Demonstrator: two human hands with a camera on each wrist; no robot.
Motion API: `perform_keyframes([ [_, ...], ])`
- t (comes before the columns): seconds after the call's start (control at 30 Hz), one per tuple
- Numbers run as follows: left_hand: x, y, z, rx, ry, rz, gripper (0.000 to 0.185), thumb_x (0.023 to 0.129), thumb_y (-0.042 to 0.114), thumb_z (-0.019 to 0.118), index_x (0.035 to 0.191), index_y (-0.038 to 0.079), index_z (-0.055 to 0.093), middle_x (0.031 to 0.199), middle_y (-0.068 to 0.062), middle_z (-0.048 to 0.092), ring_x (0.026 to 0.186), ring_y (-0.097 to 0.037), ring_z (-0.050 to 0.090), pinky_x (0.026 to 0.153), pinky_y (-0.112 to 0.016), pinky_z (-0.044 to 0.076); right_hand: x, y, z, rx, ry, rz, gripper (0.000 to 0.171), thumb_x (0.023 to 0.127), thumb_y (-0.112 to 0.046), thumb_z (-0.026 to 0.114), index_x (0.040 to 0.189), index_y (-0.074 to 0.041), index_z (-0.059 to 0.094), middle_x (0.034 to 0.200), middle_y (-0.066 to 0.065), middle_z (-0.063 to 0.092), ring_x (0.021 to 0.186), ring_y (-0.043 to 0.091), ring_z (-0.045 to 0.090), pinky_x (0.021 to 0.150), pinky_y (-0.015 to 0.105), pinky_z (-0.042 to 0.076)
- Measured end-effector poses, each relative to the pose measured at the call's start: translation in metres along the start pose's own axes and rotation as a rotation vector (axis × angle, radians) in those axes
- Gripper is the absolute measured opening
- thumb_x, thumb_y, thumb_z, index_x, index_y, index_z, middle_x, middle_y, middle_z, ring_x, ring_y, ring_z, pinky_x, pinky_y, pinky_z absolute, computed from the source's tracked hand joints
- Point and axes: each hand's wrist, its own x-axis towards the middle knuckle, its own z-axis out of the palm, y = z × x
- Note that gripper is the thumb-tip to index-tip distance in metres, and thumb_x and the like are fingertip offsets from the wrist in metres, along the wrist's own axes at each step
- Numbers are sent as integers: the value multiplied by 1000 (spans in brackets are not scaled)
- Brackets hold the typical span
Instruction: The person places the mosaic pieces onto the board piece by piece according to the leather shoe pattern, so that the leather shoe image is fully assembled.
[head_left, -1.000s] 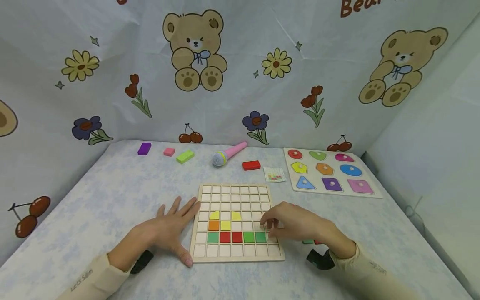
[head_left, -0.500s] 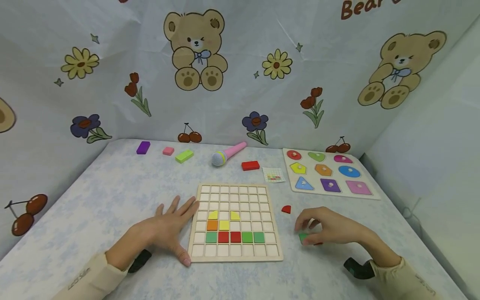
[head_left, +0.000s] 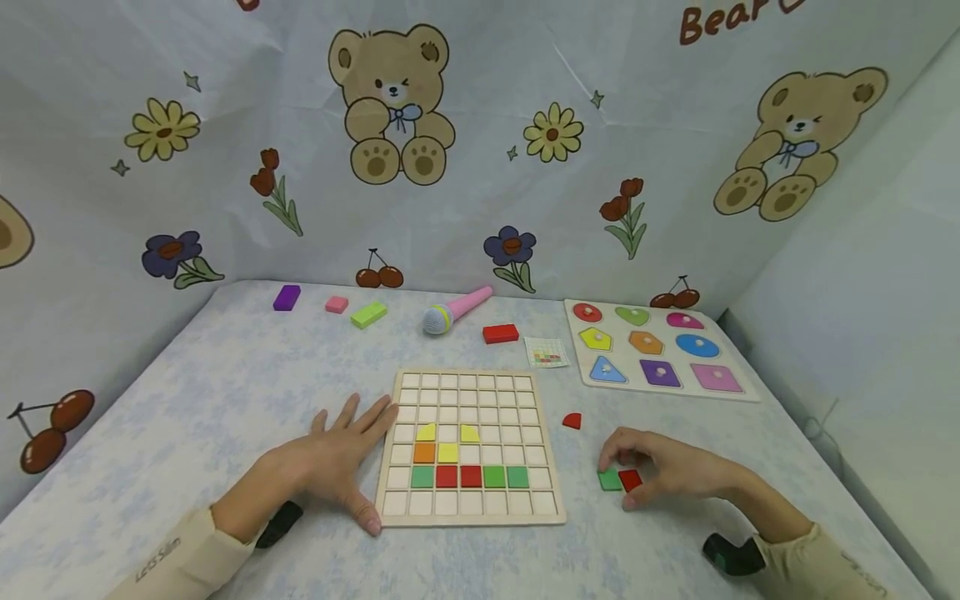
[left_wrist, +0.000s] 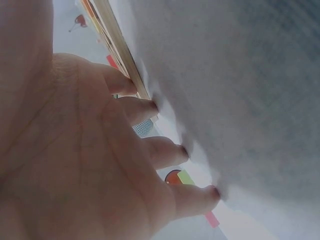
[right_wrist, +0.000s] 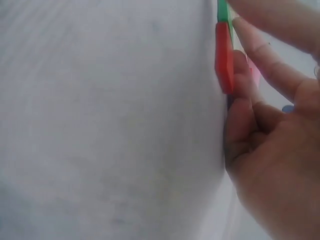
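My left hand point(head_left: 337, 458) lies with fingers spread on the table along the left edge of a wooden grid board point(head_left: 470, 507); its fingertips and thumb touch the frame. Green, red, orange and yellow tiles sit in some of the board's cells. To the right of the board, my right hand point(head_left: 671, 468) hovers low over a green tile point(head_left: 610, 480) and a red tile point(head_left: 629, 480) lying side by side. Its thumb is near the red tile and a forefinger near the green one, set apart. In the right wrist view, the red tile point(right_wrist: 224, 57) rests on the table beside the bent fingers.
A red quarter-round tile point(head_left: 572, 421) lies between the board and my right hand. Farther back are a pattern card point(head_left: 547, 352), a shape puzzle point(head_left: 667, 388), a red block point(head_left: 500, 334), a pink toy microphone point(head_left: 459, 310), and green point(head_left: 369, 315), pink point(head_left: 337, 305) and purple point(head_left: 287, 297) blocks.
My right hand has moved from the board's right edge to the green and red tiles, uncovering the red quarter-round tile. Its thumb has shifted toward the red tile. The left hand stays put.
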Motion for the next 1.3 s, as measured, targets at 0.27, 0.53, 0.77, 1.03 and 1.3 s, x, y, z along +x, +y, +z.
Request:
perform_keyframes([
  [0.27,-2,-1,-1,0,2,1,150,50,77,82,163,16,6,170,-10,-2,152,-48,-7,109,-80,0,8,-8,2,-70,31,2,22,86,-23,80,103,-19,67,96,4,60,90,19,54,76,25,46],
  [0.53,-3,-1,-4,-8,-5,7,149,51,75,83,163,16,5,170,-11,-3,152,-49,-8,108,-80,0,20,-16,-2,-100,4,-51,18,84,-20,82,96,-17,69,83,4,63,74,8,56,64,22,50],
  [0.77,0,-1,-3,4,-13,-14,151,49,77,82,163,16,4,170,-10,-2,152,-48,-7,108,-81,0,40,-38,3,-158,-1,-130,19,84,-28,82,97,-21,71,87,-3,67,77,10,59,70,23,51],
  [1.03,-2,-1,-4,5,0,-15,151,49,77,82,163,16,5,170,-9,-3,152,-48,-7,109,-80,0,80,-71,18,-174,5,-228,18,84,-27,83,95,-19,71,86,-1,68,77,17,59,70,27,52],
  [1.3,-2,1,0,3,1,0,149,51,76,82,163,16,5,170,-10,-2,152,-49,-6,108,-81,1,114,-101,40,-255,-18,-270,15,85,-23,82,92,-18,70,84,-8,67,74,6,57,68,20,50],
])
